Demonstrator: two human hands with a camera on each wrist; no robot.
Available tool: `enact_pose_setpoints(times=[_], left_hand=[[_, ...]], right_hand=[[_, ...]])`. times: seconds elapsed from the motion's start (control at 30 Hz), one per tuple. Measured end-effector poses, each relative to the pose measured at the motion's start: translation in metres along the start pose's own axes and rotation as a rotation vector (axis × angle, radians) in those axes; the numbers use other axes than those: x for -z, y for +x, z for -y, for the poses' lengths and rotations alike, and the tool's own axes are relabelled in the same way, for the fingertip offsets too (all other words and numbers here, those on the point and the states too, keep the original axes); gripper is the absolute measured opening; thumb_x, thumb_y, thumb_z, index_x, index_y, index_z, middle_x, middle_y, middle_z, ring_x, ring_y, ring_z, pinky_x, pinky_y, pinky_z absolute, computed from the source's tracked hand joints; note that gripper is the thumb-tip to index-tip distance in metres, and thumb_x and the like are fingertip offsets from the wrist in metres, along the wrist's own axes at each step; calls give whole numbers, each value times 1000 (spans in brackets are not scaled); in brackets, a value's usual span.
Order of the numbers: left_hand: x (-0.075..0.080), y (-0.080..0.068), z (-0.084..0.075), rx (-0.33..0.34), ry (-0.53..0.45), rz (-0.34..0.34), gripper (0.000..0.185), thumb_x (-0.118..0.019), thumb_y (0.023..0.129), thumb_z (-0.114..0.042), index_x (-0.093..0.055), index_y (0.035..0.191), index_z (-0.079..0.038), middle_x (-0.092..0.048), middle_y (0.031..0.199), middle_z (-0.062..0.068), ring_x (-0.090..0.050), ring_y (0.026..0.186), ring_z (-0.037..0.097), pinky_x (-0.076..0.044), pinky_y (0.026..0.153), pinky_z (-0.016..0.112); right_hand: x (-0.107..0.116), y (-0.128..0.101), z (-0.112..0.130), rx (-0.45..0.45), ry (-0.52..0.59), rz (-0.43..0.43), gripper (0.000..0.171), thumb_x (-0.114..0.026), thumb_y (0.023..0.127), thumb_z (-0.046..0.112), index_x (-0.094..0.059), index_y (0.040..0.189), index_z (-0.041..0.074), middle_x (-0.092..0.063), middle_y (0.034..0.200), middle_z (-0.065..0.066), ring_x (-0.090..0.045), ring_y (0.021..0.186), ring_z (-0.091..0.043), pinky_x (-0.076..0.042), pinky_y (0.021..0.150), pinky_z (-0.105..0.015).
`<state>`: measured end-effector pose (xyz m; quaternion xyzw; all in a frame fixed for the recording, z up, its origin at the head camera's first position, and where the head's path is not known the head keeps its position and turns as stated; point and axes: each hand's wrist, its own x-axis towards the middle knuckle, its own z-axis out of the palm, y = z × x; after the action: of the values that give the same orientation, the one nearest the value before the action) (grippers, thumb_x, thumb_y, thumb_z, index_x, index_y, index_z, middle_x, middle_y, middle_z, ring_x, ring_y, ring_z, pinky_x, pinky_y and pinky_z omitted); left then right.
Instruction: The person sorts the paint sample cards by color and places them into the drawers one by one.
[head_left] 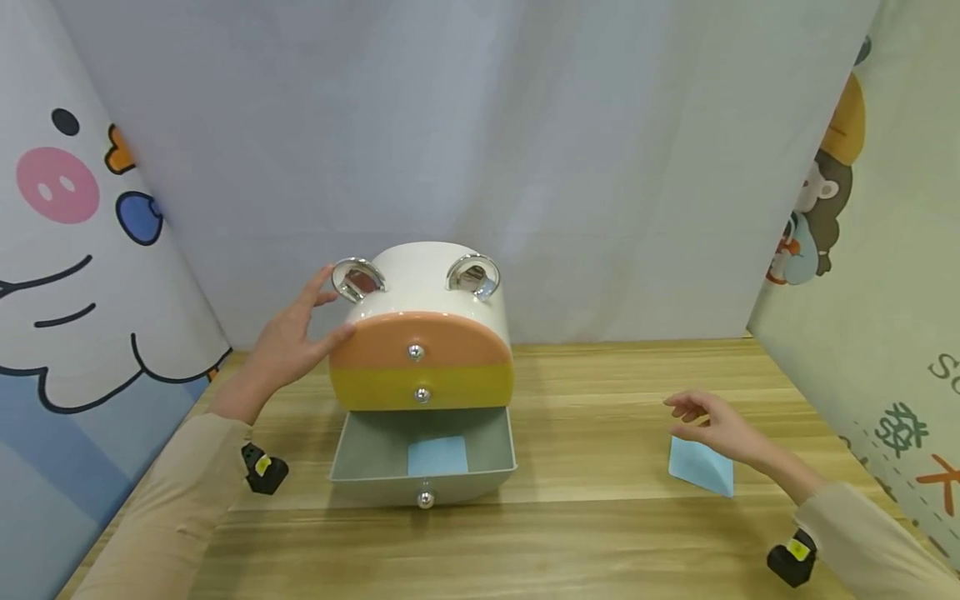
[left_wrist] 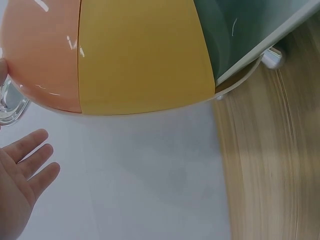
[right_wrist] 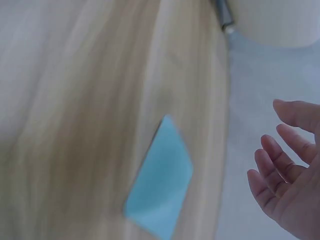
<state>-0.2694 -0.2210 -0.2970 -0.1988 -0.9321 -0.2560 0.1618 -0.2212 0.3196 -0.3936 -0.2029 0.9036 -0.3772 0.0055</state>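
Note:
A small rounded drawer box (head_left: pixel 429 287) with a white top and two silver rings like ears stands on the table. Its orange and yellow drawers are closed, while the grey-green bottom drawer (head_left: pixel 367 446) is pulled out. A light blue sheet (head_left: pixel 437 457) lies inside that drawer. My left hand (head_left: pixel 288 340) rests against the box's left side, thumb at the edge of the orange front, fingers spread near the left ring. Over at the right, my right hand (head_left: pixel 722 423) hovers with loosely bent fingers above a second light blue sheet (right_wrist: pixel 161 180) lying on the wood.
The wood-grain table (head_left: pixel 592 467) runs between the box and the second sheet. A pale grey cloth (head_left: pixel 600 167) hangs behind. Cartoon-printed panels close in the left (head_left: pixel 67 275) and right (head_left: pixel 885 292) sides. A black wrist-worn device (head_left: pixel 264 471) shows beneath the left sleeve.

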Motion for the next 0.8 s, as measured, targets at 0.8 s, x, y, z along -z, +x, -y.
enact_pose_setpoints(times=[0.8], left_hand=[[-1,1,3,0,-8,1,80,-54,89,-41,-3,148,-22,-44,133,22,-36,121,47,-29,93,64]], right_hand=[[-4,-38,-54,-113,-317,36,76,-83,58,24,-50,111,-18,-55,100,-25,-51,88,-33,-44,68,-38]])
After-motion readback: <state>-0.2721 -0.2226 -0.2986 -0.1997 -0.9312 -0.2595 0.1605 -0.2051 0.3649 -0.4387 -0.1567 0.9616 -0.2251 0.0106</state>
